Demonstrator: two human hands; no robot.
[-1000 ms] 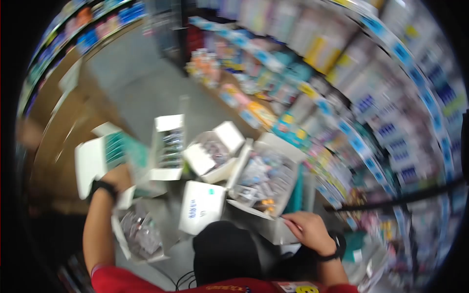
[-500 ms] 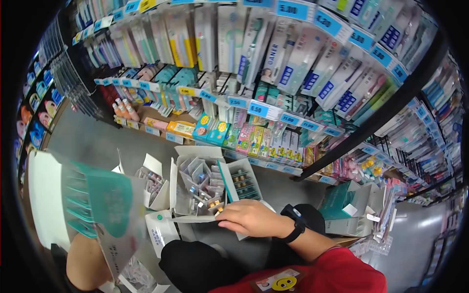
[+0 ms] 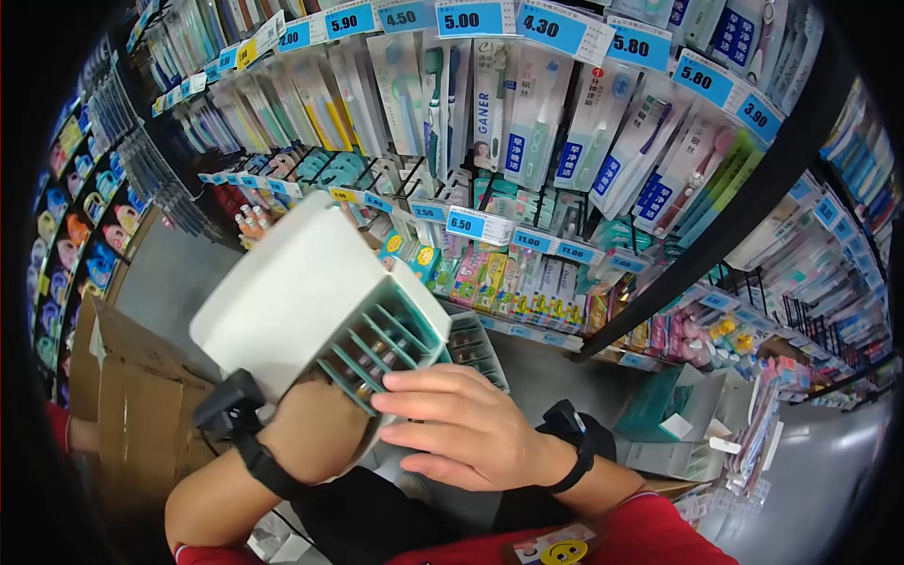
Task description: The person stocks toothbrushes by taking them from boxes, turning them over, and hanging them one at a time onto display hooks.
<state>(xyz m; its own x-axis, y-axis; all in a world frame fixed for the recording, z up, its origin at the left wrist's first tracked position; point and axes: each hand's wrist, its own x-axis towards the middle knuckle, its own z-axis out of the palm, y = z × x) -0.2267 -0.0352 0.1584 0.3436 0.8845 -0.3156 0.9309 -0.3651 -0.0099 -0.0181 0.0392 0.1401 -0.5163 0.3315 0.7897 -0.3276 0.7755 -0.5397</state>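
Observation:
A white box (image 3: pixel 282 292) with teal-edged packages (image 3: pixel 377 344) in its open side is tilted in front of me. My left hand (image 3: pixel 320 428) supports it from below; its fingers are hidden behind the box. My right hand (image 3: pixel 461 424) reaches to the lower edge of the packages, fingers stretched out and slightly apart, the fingertips at the box opening. Whether the right fingers pinch a package cannot be made out. Just behind the raised box, another open box (image 3: pixel 476 348) with packages shows in part.
Toothbrush packs (image 3: pixel 541 122) hang on the shelf rack ahead, above small boxed goods (image 3: pixel 546 287). A dark post (image 3: pixel 702 254) slants at the right, with a teal and white box (image 3: pixel 673 405) beyond it. At the left stands a brown carton (image 3: pixel 151 405); part of another person's arm (image 3: pixel 83 435) shows beside it.
The box at the left has been brought to the centre and tilted, now covering the open boxes below. My left arm came in with it, and my right hand moved to its opening. The view shifted.

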